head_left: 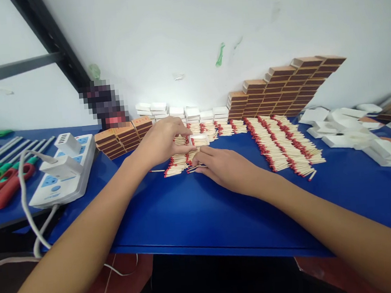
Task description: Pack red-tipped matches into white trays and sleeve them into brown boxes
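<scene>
My left hand [162, 140] is closed around a small white matchbox tray [200, 139], gripping its left end between thumb and fingers above the matches. My right hand [225, 164] sits just below and to the right, its fingertips bent over a few red-tipped matches [193, 168] and partly hiding them. Under and beside both hands lies a spread of matches [175, 169] with red heads. Further right, long slanting rows of matches [278, 143] lie side by side on the blue table [202, 215].
White trays [192, 113] are stacked along the wall. Closed matchboxes [125, 137] stand at left, with a taller stepped stack [280, 90] at right. Loose white trays [349, 127] are heaped far right. A power strip [77, 176] with cables and red- and green-handled tools [8, 183] lie left.
</scene>
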Demonstrator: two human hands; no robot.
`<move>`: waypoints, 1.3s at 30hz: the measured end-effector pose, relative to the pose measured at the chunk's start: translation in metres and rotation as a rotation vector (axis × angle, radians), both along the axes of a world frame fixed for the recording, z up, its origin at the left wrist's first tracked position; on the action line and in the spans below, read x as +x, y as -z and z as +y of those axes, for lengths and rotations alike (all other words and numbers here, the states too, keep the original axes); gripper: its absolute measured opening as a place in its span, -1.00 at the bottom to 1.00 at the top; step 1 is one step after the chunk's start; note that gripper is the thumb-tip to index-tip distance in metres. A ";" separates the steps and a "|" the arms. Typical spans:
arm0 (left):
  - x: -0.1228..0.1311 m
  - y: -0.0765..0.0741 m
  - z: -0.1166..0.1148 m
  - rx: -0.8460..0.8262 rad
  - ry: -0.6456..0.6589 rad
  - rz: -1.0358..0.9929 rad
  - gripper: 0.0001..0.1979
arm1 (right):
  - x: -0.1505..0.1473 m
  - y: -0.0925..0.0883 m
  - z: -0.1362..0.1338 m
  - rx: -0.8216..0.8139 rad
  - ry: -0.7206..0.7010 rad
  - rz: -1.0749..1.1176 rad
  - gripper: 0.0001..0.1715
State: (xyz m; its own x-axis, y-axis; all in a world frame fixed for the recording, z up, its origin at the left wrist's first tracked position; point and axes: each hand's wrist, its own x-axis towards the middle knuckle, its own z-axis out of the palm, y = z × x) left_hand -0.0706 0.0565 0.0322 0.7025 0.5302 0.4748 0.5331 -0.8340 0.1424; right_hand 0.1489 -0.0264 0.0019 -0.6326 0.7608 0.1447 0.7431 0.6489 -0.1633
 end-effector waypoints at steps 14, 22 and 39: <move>-0.001 0.001 0.000 -0.023 0.001 0.009 -0.70 | 0.010 -0.010 0.001 0.016 -0.011 0.054 -0.82; 0.009 0.005 -0.007 -0.041 0.080 0.010 -0.66 | 0.022 -0.010 0.015 0.270 0.212 0.082 -0.76; 0.000 0.000 -0.001 -0.036 0.017 -0.036 -0.68 | 0.022 -0.004 0.010 -0.012 0.020 0.137 -0.92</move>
